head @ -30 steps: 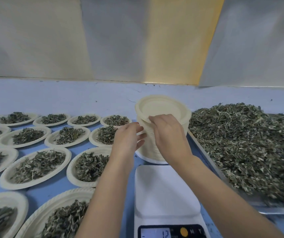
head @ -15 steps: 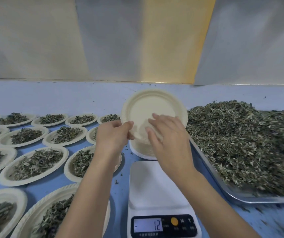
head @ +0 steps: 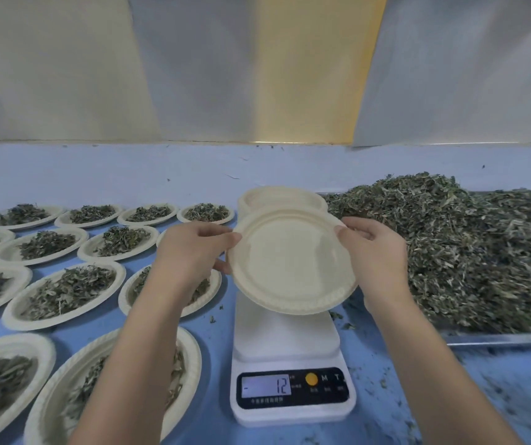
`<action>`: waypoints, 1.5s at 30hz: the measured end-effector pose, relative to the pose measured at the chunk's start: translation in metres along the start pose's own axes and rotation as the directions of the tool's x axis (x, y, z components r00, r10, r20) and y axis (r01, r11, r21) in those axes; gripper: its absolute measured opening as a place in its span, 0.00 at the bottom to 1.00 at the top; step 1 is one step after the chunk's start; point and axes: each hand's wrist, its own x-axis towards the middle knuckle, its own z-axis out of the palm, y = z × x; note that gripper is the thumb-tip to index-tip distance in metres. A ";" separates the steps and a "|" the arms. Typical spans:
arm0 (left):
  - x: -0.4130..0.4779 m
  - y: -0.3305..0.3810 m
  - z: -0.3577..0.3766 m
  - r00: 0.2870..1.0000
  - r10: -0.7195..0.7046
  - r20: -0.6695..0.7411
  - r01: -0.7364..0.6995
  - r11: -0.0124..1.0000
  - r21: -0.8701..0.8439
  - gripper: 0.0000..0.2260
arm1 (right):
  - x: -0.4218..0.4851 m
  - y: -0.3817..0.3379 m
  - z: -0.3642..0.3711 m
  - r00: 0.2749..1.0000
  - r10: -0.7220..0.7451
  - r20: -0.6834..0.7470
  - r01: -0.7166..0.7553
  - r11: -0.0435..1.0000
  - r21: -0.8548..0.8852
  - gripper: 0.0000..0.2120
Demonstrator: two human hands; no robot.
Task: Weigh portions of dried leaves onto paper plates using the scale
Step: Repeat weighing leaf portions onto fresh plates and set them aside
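An empty cream paper plate (head: 289, 268) hangs tilted above the far half of the white scale (head: 286, 338). My left hand (head: 193, 248) grips its left rim and my right hand (head: 373, 248) grips its right rim. The scale's platform is bare and its display (head: 265, 386) reads -12. Behind the held plate stands the stack of empty plates (head: 281, 197). A big heap of dried leaves (head: 469, 252) fills a metal tray (head: 495, 338) on the right.
Several paper plates with leaf portions, such as the nearest one (head: 65, 293), cover the blue table (head: 212, 354) to the left in rows. Loose leaf crumbs lie around the scale. A pale wall rises behind the table.
Both hands lifted one plate off the stack and brought it toward me, over the scale. It was steeply tilted; now it lies flatter and lower.
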 end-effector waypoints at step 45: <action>-0.007 -0.010 0.046 0.977 0.181 0.109 -0.210 0.891 0.401 0.10 | 0.016 0.049 -0.012 0.993 0.073 0.090 -0.038 0.941 -0.336 0.13</action>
